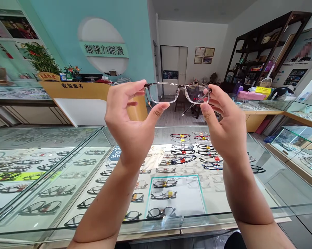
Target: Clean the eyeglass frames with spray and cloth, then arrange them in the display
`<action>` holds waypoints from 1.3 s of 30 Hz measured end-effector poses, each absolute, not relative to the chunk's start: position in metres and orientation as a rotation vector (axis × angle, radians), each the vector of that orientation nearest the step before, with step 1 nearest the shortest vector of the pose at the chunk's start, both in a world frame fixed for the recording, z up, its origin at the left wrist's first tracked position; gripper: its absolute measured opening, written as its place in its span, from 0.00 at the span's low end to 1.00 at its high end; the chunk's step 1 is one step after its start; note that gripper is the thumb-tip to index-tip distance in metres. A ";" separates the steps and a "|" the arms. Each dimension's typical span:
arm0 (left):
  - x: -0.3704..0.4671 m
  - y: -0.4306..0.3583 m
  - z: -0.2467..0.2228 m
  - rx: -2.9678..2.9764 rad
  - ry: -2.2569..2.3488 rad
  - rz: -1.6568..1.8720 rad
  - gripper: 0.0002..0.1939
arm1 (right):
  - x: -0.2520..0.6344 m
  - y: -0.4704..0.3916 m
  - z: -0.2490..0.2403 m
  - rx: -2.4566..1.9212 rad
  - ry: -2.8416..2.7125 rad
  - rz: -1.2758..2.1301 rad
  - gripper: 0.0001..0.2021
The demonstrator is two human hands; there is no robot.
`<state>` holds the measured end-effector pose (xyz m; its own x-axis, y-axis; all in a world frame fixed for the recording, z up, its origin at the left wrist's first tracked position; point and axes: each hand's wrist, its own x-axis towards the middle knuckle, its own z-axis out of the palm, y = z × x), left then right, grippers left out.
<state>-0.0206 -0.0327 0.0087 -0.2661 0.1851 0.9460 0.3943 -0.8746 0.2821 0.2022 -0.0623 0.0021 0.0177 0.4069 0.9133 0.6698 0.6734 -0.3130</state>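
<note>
Both my hands hold up one pair of clear-framed glasses above the glass display case. My left hand pinches the left corner of the frame, its thumb near the lower rim and its forefinger on top. At the right corner, my right hand grips between thumb and fingers. One thin temple hangs down below the lenses, and a small red print shows on the right lens. Beneath my hands, several rows of glasses lie on and in the case.
A wooden reception counter with a potted plant stands at the back left. Dark shelving rises at the back right. Another glass case is on the right, and a pink box sits on the far counter.
</note>
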 end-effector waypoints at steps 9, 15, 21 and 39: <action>-0.019 -0.008 0.010 -1.923 -0.667 -2.393 0.35 | 0.192 -0.068 0.006 -0.773 -1.473 -0.523 0.19; -0.013 -0.002 0.003 -1.915 -0.723 -2.369 0.42 | 0.190 -0.070 0.007 -0.873 -1.489 -0.599 0.19; -0.014 0.006 -0.002 -1.817 -0.704 -2.387 0.42 | 0.191 -0.063 0.006 -0.792 -1.513 -0.512 0.19; -0.007 -0.004 -0.005 -1.562 -0.692 -2.249 0.36 | 0.192 -0.040 -0.003 -0.805 -1.537 -0.324 0.27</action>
